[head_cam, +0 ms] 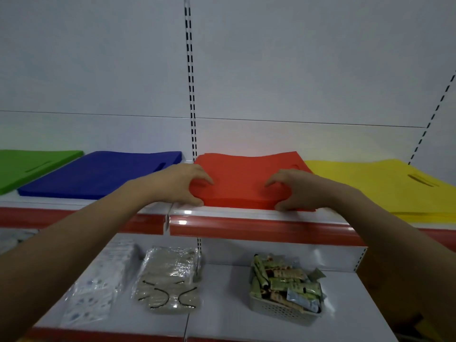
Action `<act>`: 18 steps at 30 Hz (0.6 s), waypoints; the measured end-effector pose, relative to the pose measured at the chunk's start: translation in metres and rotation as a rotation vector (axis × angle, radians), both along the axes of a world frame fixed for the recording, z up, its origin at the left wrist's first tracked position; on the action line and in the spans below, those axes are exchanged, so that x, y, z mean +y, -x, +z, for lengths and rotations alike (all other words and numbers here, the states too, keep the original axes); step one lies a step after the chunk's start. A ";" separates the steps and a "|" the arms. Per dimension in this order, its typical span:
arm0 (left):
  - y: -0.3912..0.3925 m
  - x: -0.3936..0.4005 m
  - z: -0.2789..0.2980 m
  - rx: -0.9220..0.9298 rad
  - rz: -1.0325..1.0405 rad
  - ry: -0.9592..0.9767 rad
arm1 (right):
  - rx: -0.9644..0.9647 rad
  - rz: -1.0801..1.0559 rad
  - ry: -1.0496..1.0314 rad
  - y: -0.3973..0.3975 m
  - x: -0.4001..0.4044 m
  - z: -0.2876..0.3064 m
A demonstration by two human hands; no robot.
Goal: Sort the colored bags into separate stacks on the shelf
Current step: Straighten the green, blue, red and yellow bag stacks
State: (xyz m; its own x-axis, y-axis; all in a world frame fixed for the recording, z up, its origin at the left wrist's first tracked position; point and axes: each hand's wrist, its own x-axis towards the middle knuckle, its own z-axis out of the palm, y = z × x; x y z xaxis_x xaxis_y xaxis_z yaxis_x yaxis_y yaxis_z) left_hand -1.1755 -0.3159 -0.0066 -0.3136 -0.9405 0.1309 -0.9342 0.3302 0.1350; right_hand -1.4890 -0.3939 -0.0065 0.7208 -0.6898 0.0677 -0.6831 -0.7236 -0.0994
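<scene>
On the shelf [246,211], green bags [29,166], blue bags [98,174], red bags [241,181] and yellow bags [375,186] are lying in separate stacks. The left hand [180,183] and right hand [296,191] are pinching the red stack's front edge (fingers above, thumbs below). Squaring it evenly, clear of its neighbours, is probably what's needed.

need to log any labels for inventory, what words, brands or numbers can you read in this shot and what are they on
No text can be read anywhere in this view.
Tubes in the white basket: printed green and red labels, too small and blurred to read.
Clear plastic packs on the lower shelf: no legible print.
Green, blue, red and yellow bag stacks: plain, no print showing.
Red shelf edge strip: no price tags or numbers visible.
</scene>
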 end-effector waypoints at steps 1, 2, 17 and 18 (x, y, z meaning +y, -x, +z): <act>0.001 0.000 0.001 -0.042 0.000 0.034 | 0.019 -0.009 0.033 -0.001 0.000 0.001; 0.002 0.000 0.002 -0.073 -0.003 0.053 | 0.049 -0.014 0.066 -0.002 0.000 0.002; 0.010 0.009 -0.002 -0.051 -0.109 0.093 | 0.133 0.014 0.048 -0.002 -0.002 0.005; 0.010 0.009 -0.002 -0.043 -0.110 0.081 | 0.150 -0.002 0.027 0.002 -0.002 0.007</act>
